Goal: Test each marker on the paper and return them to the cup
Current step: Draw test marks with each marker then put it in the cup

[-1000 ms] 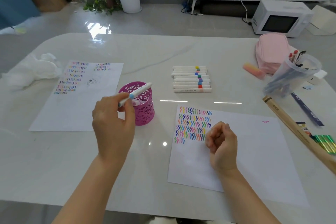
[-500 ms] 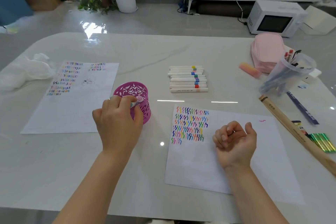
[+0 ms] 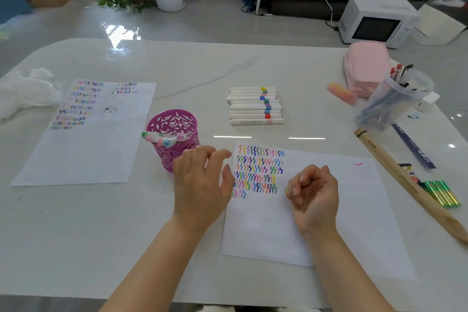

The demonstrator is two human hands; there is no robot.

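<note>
A purple cut-out cup [image 3: 174, 121] stands left of centre with several white markers [image 3: 163, 138] leaning on its near rim. My left hand [image 3: 202, 185] hovers just right of the cup, fingers spread, holding nothing. A row of white markers with coloured bands [image 3: 255, 105] lies farther back on the table. The test paper [image 3: 329, 210], covered at its top left with coloured squiggles [image 3: 258, 171], lies in front of me. My right hand [image 3: 312, 194] rests on that paper, fingers curled loosely into a fist with nothing visible in it.
A second scribbled sheet [image 3: 83, 134] lies left of the cup, crumpled white tissue [image 3: 25, 91] beyond it. At the right are a pink pouch [image 3: 364, 66], a pink eraser [image 3: 342, 94], a clear pen cup [image 3: 395, 99], a wooden ruler [image 3: 405, 180] and green pens [image 3: 442, 194].
My left hand carried a blue-banded marker to the purple cup, dropped it in, then let go and moved right with open fingers. My right hand stayed curled on the paper.
</note>
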